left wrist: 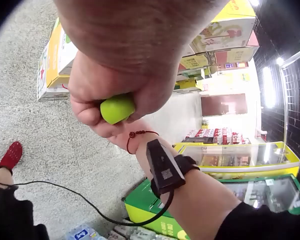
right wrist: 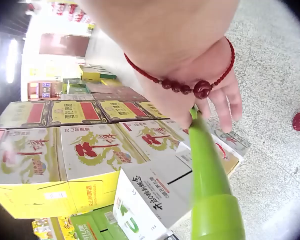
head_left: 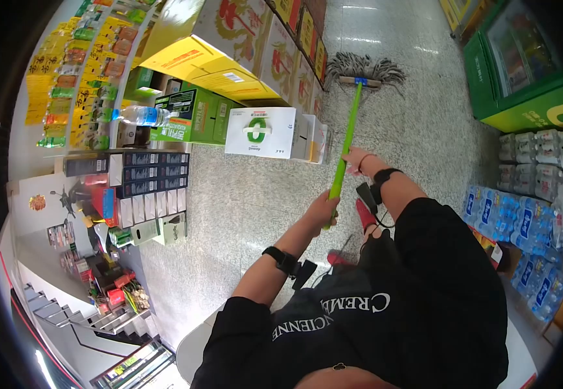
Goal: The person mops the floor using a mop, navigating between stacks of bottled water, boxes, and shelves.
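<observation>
A mop with a bright green handle (head_left: 351, 126) reaches away from me. Its grey string head (head_left: 366, 68) lies on the speckled floor beside stacked cartons. My left hand (head_left: 321, 209) grips the handle near its top end; in the left wrist view the rounded green end (left wrist: 117, 108) pokes out of the curled fingers. Farther down the handle, my right hand (head_left: 360, 161) holds it between thumb and forefinger. Seen from the right wrist, the other fingers (right wrist: 226, 104) of that hand are looser and straighter, and the handle runs past them toward the camera.
Stacked drink cartons (head_left: 242, 48) line the left of the aisle, with a white box (head_left: 260, 133) at the near corner. A green fridge (head_left: 521, 71) and wrapped water bottles (head_left: 511, 217) border the right. Shelves of snacks (head_left: 93, 71) stand far left.
</observation>
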### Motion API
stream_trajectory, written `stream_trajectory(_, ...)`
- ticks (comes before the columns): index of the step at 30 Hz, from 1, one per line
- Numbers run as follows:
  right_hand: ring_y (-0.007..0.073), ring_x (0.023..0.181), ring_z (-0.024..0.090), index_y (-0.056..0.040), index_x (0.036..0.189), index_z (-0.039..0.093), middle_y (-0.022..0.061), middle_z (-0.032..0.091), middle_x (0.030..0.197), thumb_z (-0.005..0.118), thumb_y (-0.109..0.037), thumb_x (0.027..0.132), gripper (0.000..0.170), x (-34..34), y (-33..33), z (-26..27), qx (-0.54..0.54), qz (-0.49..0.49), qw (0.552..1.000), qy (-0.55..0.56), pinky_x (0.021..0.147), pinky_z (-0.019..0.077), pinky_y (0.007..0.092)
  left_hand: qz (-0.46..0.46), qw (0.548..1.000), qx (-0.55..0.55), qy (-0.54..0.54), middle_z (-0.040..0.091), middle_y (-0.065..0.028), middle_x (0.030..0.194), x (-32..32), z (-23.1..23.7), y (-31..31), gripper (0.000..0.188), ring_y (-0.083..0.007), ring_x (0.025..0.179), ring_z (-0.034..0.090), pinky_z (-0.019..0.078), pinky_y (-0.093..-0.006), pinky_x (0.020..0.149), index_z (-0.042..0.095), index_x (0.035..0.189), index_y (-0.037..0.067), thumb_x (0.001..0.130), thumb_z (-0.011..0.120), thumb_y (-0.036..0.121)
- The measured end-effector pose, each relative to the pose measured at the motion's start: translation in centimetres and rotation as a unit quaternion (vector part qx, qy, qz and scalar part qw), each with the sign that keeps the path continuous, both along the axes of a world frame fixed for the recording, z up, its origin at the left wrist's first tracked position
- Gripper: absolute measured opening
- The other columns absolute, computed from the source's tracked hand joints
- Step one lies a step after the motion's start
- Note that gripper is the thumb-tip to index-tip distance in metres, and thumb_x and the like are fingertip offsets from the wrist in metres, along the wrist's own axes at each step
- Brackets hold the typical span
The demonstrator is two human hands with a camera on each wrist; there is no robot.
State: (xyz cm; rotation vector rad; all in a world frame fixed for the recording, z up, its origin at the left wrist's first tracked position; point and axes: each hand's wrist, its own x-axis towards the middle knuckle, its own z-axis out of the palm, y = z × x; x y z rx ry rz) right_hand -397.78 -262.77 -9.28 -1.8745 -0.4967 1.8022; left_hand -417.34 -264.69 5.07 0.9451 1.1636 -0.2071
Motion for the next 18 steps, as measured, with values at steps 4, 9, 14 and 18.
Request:
stream_trajectory(4,0.0213,0.054,0.059,-0.0073,0.109,0.044,0.0109,0.055,0.081,0.051,-0.024,0.083,0.032,-5.2,-5.3,-0.1,0.030,0.010,0.997,0.064,0.040,0.0460,0.0338,-0.037,0.999,0.004,0.033,0.043,-0.0026,0.071,-5.6,2.1,-3.7,0.030,-0.0119,0.057,0.044,0.0415,-0.0254,0.045,0.042,0.110,0.009,0.086,0.045,0.026)
stream_trajectory(9,0.0234,0.067,0.063,-0.0088,0.112,0.045,0.0108,0.053,0.093,0.051,-0.026,0.083,0.034,-12.4,-10.5,1.4,-0.015,0.014,0.993,0.119,0.044,0.0493,0.0349,-0.042,0.999,-0.009,0.030,0.043,-0.0012,0.072,-14.2,3.5,-8.9,0.034,-0.0100,0.059,0.044,0.0405,-0.0232,0.045,0.043,0.115,0.010,0.086,0.046,0.027)
stream_trajectory(14,0.0242,0.070,0.061,-0.0157,0.123,0.037,0.0048,0.052,0.109,0.053,-0.025,0.083,0.045,-19.3,-15.2,2.5,-0.072,0.026,0.982,0.175,0.052,0.0500,0.0379,-0.041,0.999,-0.005,0.020,0.042,0.0003,0.068,-21.2,5.7,-13.8,0.035,-0.0085,0.058,0.044,0.0398,-0.0225,0.045,0.044,0.117,0.009,0.085,0.046,0.024)
stream_trajectory(18,0.0238,0.068,0.061,-0.0112,0.111,0.044,0.0075,0.050,0.104,0.051,-0.026,0.081,0.034,-23.4,-18.6,3.6,-0.051,0.029,0.982,0.177,0.046,0.0493,0.0370,-0.093,0.993,0.042,0.056,0.052,-0.0039,0.083,-25.6,6.0,-16.7,0.043,-0.0129,0.070,0.049,0.0423,-0.0284,0.064,0.043,0.121,0.006,0.084,0.048,0.026)
